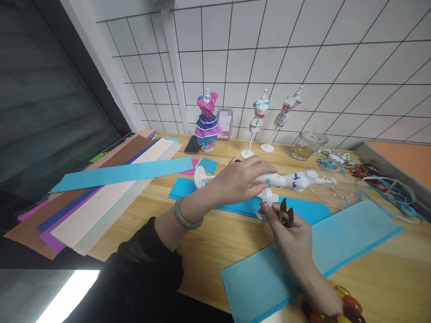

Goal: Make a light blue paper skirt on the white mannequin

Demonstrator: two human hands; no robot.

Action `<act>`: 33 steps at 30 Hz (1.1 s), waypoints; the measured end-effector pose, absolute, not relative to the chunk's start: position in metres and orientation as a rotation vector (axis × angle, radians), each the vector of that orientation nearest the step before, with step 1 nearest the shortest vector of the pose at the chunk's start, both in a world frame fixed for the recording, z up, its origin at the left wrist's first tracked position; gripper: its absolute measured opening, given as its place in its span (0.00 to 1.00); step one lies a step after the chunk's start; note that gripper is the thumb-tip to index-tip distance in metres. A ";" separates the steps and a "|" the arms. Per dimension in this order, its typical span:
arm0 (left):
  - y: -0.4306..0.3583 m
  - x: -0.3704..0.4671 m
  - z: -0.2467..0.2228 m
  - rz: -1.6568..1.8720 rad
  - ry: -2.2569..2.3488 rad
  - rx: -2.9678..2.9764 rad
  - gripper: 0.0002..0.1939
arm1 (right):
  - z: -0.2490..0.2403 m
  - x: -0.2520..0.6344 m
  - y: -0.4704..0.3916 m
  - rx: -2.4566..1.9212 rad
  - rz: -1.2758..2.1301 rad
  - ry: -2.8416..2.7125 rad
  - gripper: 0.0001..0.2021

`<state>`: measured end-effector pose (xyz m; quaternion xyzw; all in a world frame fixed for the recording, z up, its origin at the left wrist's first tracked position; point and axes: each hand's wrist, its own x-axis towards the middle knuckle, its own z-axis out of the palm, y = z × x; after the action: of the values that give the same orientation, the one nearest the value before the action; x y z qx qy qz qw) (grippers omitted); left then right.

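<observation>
A small white dress form [303,180] lies on its side above the blue paper, its round base toward the left. My left hand [240,178] wraps round its lower part, a green bangle on the wrist. My right hand [292,229] is closed just below, its thumb and fingertips pinching a roll of white tape [267,196]. A dark pointed object [286,214], perhaps scissors handles or a ring ornament, shows at the right fingers. Under both hands lie a folded blue sheet [303,210] and a wider light blue strip [350,237].
Long colored paper strips [111,175] lie at the left. Along the wall stand a dressed form [207,123], two white forms [258,116] and a glass jar [305,146]; a phone [193,145] lies there. Ribbons [387,188] and a grey-edged tray [363,150] are at the right.
</observation>
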<state>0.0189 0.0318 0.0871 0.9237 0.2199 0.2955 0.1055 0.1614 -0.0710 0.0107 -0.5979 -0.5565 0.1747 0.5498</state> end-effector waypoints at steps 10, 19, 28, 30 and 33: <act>0.037 0.015 0.088 0.966 0.699 2.626 0.16 | 0.012 0.161 -0.069 -1.351 0.389 -1.518 0.14; 0.036 0.012 0.094 0.926 0.689 2.671 0.16 | 0.009 0.170 -0.067 -1.387 0.449 -1.349 0.13; 0.036 0.005 0.101 1.000 0.634 2.817 0.15 | 0.019 0.211 -0.061 -1.603 0.324 -1.516 0.21; 0.036 0.004 0.102 1.021 0.634 2.832 0.14 | 0.024 0.216 -0.062 -1.682 0.313 -1.580 0.20; 0.035 0.003 0.104 1.041 0.620 2.848 0.13 | 0.036 0.217 -0.065 -1.738 0.341 -1.598 0.21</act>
<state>0.0027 0.0350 0.1044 0.9199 0.2004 0.3363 0.0233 0.2168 -0.0647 0.0361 -0.6770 -0.6227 0.1330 0.3692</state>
